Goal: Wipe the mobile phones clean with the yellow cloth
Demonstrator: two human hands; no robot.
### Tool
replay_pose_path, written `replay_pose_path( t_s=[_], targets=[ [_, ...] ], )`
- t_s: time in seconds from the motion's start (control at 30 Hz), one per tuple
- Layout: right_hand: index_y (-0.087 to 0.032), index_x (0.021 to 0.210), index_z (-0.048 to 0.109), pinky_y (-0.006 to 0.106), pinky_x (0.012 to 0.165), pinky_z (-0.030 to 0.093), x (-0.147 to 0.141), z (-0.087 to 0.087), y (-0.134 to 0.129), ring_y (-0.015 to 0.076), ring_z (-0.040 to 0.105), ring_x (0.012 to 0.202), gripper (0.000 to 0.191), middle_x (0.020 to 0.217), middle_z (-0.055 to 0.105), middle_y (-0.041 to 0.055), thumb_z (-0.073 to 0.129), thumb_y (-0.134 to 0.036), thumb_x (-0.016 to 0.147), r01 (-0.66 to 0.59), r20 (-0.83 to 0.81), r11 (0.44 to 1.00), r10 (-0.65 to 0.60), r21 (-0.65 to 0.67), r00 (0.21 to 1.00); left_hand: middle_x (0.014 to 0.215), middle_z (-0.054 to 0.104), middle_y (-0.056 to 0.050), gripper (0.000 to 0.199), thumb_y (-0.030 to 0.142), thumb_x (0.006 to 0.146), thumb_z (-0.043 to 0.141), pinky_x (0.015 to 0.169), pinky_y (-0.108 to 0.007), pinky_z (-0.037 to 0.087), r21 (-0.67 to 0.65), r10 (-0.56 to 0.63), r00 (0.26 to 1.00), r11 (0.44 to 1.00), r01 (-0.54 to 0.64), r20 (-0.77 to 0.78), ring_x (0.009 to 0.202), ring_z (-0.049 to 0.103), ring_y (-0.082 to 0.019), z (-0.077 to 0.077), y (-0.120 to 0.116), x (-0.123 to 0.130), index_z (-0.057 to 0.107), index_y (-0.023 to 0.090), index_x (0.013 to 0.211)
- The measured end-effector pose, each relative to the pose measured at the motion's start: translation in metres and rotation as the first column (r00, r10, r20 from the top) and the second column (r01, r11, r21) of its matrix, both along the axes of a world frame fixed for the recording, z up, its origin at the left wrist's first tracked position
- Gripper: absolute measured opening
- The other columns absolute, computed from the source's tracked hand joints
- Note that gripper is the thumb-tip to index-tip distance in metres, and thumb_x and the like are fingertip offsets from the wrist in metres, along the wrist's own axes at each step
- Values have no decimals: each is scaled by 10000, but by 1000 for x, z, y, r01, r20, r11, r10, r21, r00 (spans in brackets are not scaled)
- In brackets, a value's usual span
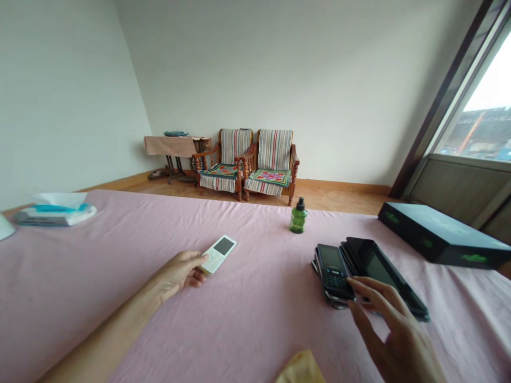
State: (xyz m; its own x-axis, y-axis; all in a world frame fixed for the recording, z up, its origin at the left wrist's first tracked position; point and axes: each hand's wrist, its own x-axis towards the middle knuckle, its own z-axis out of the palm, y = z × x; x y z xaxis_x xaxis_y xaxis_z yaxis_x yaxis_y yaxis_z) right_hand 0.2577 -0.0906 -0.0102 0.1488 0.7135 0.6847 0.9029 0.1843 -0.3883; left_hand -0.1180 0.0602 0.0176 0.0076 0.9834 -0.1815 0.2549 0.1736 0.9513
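My left hand [186,272] grips a white keypad phone [219,254] by its lower end, the small dark screen facing up, above the pink cloth. At the right, a black keypad phone [333,268] lies on top of a stack of phones. The fingertips of my right hand [383,306] are at the lower right edge of that stack, thumb and fingers apart; whether they touch it is unclear. Beside the stack, and partly behind my right hand, lie larger black devices [373,260] with dark screens, piled on each other.
A green bottle [298,217] stands beyond the phones. A black box [443,234] lies at the right, a tissue pack [58,210] at the far left. Yellow cloth [302,368] shows at the near edge. Two chairs [275,151] stand by the wall.
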Motion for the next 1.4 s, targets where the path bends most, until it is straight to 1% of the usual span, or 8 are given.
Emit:
replay_pose_path(
  t_s=[0.17,0.4,0.6,1.0,1.13,1.27,1.33,1.4],
  targets=[
    [-267,1125,620,296,504,569,3,0,-2,222,697,804,284,1159,606,98,512,-376,886,2,-36,999,-4,-45,999,510,580,22,238,382,644,741,474,-222,378,251,39,954,967,39,-298,485,562,-170,-9,5,-2,605,187,632],
    [-268,1139,601,297,561,581,4,-2,-2,211,696,823,280,1158,600,83,508,-371,896,3,-11,999,-4,-40,1000,1163,597,-94,605,419,663,724,952,-399,390,508,69,848,825,248,-525,1077,536,-305,-10,-11,19,552,209,1203],
    [-238,1142,594,338,664,591,1,-4,0,212,682,842,289,1146,601,91,489,-357,901,28,5,999,-28,-27,1000,1163,548,-139,715,279,769,606,933,-377,417,412,149,562,830,377,-813,1087,541,-292,-13,-20,35,307,143,1404],
    [-225,1166,567,415,794,561,-1,-6,0,241,640,965,302,1168,584,97,465,-346,908,22,-40,999,-24,-38,999,1104,566,-113,679,309,762,604,860,-391,455,343,168,458,879,331,-873,1010,582,-295,-5,-22,32,353,177,1379],
    [-224,1218,528,437,835,546,-5,-6,1,251,625,1007,341,1179,592,98,461,-352,909,9,-113,997,-18,-77,993,1213,510,-153,666,335,763,630,958,-476,390,485,266,464,746,456,-845,1154,468,-349,-1,-33,48,396,159,1361],
    [-233,1279,477,449,862,536,-7,-8,1,260,603,1062,392,1217,587,98,462,-357,907,-12,-164,992,-9,-125,986,1304,476,-124,601,305,821,590,1035,-420,364,532,66,618,584,613,-784,1220,432,-282,0,-48,89,374,185,1369],
    [-236,1280,473,450,871,533,-7,-9,1,261,596,1075,392,1227,582,98,462,-354,906,-16,-169,991,-6,-129,986,1335,463,-119,645,315,809,615,1055,-422,342,484,18,578,568,665,-816,1240,415,-279,3,-49,109,359,191,1387],
    [-237,1265,483,447,864,536,-6,-9,1,261,596,1075,380,1223,583,97,462,-352,904,-15,-168,992,-7,-124,986,1363,447,-129,698,356,805,630,1053,-432,331,400,59,470,624,671,-881,1252,399,-294,9,-44,117,338,190,1417]
  ],
)
